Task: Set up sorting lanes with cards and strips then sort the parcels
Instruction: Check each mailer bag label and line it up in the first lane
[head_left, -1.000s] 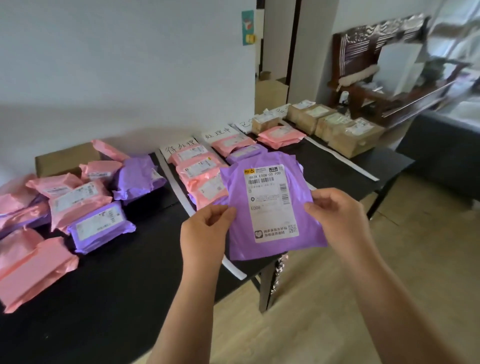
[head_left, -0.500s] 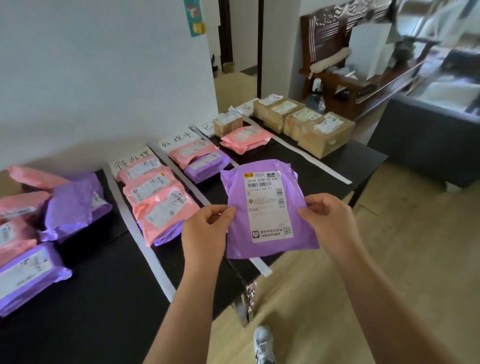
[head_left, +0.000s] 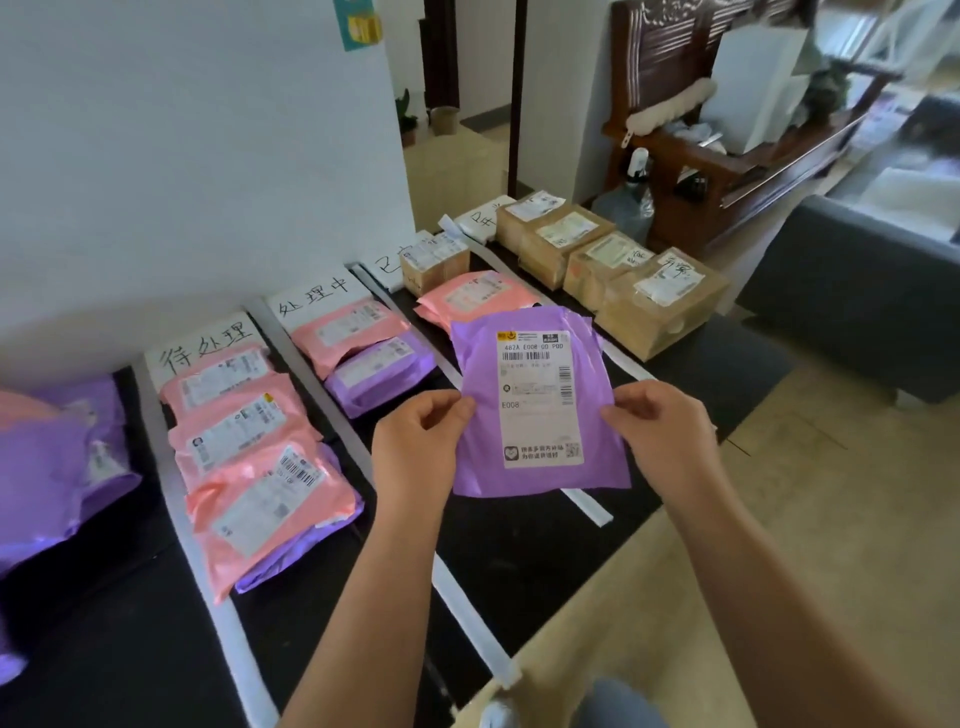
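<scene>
Held item: purple parcel (head_left: 535, 400), a flat mailer with its white shipping label facing up, barcode and "E008" legible. It is lifted off the tabletop (head_left: 519, 551), over the third lane and toward the front edge. Left hand (head_left: 415, 441): grip closed in a pinch on the parcel's left edge, thumb on top, fingers curled under. Right hand (head_left: 662, 431): grip pinched the same way on the right edge. Tabletop: black, divided into lanes by white strips (head_left: 589, 508) running from back edge to front edge. Handwritten lane cards along the back edge: first card (head_left: 202, 345); second card (head_left: 311, 299); third card (head_left: 387, 266), partly covered; fourth card (head_left: 480, 221), partly covered. First lane: three pink parcels (head_left: 239, 441) in an overlapping row from back to front, the nearest lying on a purple mailer (head_left: 301, 556). Second lane: pink mailer (head_left: 345, 332) at the back, violet mailer (head_left: 382, 371) touching it in front. Third lane: small cardboard box (head_left: 436, 267) at the back, pink packet (head_left: 467, 301) just in front, its near end hidden behind the held parcel. Fourth lane, right end: four cardboard boxes (head_left: 660, 306), labelled, packed touching. Left end, outside the lanes: loose heap (head_left: 47, 467) of purple and pink mailers.
</scene>
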